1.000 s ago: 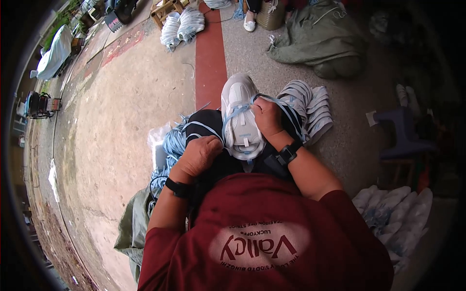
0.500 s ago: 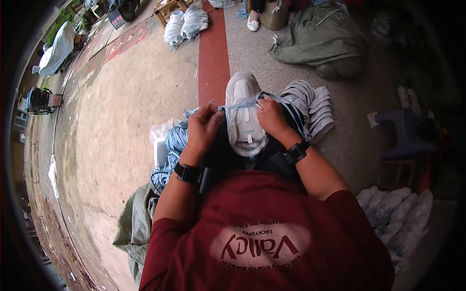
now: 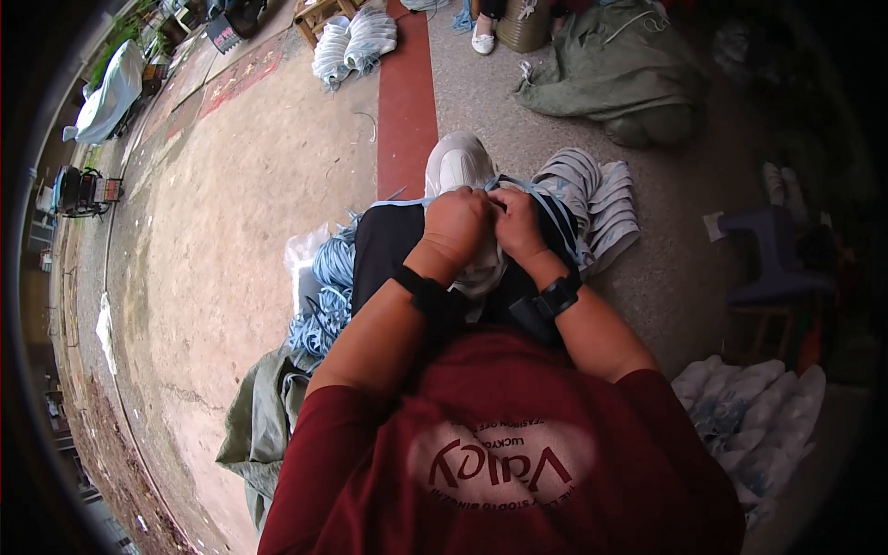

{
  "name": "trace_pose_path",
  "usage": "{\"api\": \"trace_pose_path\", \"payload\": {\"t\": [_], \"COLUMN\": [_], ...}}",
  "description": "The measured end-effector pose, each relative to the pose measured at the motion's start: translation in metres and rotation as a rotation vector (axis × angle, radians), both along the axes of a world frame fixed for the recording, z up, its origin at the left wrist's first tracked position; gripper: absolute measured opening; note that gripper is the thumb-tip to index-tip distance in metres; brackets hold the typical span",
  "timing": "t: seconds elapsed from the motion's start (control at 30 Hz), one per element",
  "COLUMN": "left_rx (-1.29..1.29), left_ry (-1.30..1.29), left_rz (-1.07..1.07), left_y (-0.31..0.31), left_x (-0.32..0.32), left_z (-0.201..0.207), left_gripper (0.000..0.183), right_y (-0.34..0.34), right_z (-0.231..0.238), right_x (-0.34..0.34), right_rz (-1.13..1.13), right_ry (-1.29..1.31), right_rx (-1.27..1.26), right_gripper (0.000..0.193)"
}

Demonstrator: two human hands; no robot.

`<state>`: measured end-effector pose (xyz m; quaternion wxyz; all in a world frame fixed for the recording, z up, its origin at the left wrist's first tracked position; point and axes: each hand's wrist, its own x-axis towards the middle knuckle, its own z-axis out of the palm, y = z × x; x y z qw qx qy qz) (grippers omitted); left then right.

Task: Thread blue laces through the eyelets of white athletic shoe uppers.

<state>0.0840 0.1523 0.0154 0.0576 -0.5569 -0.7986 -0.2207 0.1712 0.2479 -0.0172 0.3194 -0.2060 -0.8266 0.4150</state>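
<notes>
A white and pale grey sneaker (image 3: 457, 159) rests on my lap, its toe pointing away from me. Both hands meet over its lacing area and cover most of the tongue. My left hand (image 3: 457, 226) is closed, back upward, with a light blue shoelace (image 3: 410, 201) coming out on its left side. Close against it, my right hand (image 3: 518, 224) pinches the same lace, whose other part trails over my right thigh. The fingertips and the eyelets are hidden beneath the hands.
Left of my leg lie bundles of light blue laces (image 3: 335, 261) and a green cloth sack (image 3: 257, 421). Stacked white shoe pieces (image 3: 583, 185) stand by my right knee, with more shoe pieces (image 3: 758, 407) at lower right. A large green sack (image 3: 615, 69) and another person's foot (image 3: 482, 37) are ahead.
My left hand has moved right, from the shoe's left side to above its lacing area, against my right hand. The right hand has barely shifted and keeps the lace.
</notes>
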Motion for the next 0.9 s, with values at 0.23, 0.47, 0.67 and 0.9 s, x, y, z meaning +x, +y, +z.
{"api": "trace_pose_path", "payload": {"t": [0.23, 0.47, 0.67, 0.9], "left_rx": [0.001, 0.448, 0.274, 0.269], "left_ry": [-0.329, -1.492, -1.301, -1.362], "left_rz": [-0.012, 0.232, -0.023, -0.011], "left_y": [-0.076, -0.095, -0.089, -0.095], "left_x": [-0.009, -0.029, -0.023, -0.031], "left_z": [0.021, 0.023, 0.022, 0.020], "left_gripper": [0.013, 0.012, 0.012, 0.009], "right_y": [-0.006, -0.024, -0.028, -0.020], "right_z": [0.012, 0.051, 0.060, 0.064], "right_x": [0.000, -0.008, -0.025, -0.033], "right_rz": [-0.104, 0.282, 0.591, 0.577], "right_ry": [-0.174, 0.132, -0.071, -0.059], "right_rx": [0.149, 0.277, 0.303, 0.332], "right_gripper": [0.011, 0.030, 0.020, 0.010]}}
